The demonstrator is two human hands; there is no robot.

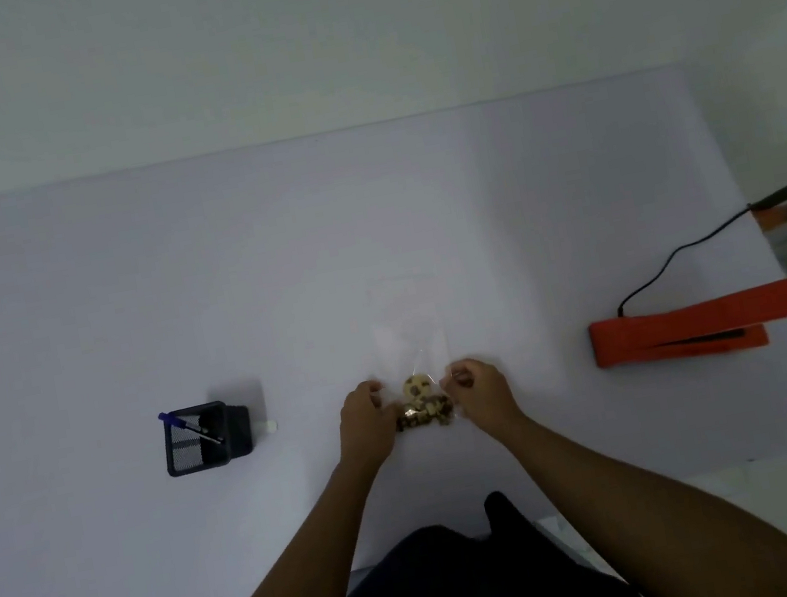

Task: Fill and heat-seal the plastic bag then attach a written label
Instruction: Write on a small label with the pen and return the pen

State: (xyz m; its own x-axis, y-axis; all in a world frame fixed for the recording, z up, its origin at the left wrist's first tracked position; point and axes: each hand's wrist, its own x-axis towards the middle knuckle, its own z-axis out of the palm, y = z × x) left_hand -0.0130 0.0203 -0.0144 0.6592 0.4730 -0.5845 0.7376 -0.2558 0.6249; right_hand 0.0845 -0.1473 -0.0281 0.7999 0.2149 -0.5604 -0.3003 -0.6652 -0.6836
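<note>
your left hand (365, 415) and your right hand (479, 391) are both down at the middle of the white surface (271, 266), one on each side of a clear plastic bag (412, 347). the fingers of each hand are curled in and pinch a side edge of the bag, left hand on its left edge, right hand on its right edge. the bag lies flat between your hands, with its empty upper part stretching away from you; that part is so transparent that its far edge is hard to make out. at the near end of the bag, between your two hands, sit the cookies (422, 403), pale rounds with dark chips, one on top and a few bunched below it. whether they are fully inside the bag cannot be told for sure, though the film seems to cover them.

well off to your right on the surface lies the orange heat sealer (697, 323), its long arm slightly raised at the right end, with a black cord (658, 272) running from its back toward the right edge of the surface. well off to your left stands a black mesh pen holder (203, 437) with a blue pen (189, 427) leaning in it. a small white thing (267, 426) peeks out just beside the holder on its right; what it is cannot be told.
</note>
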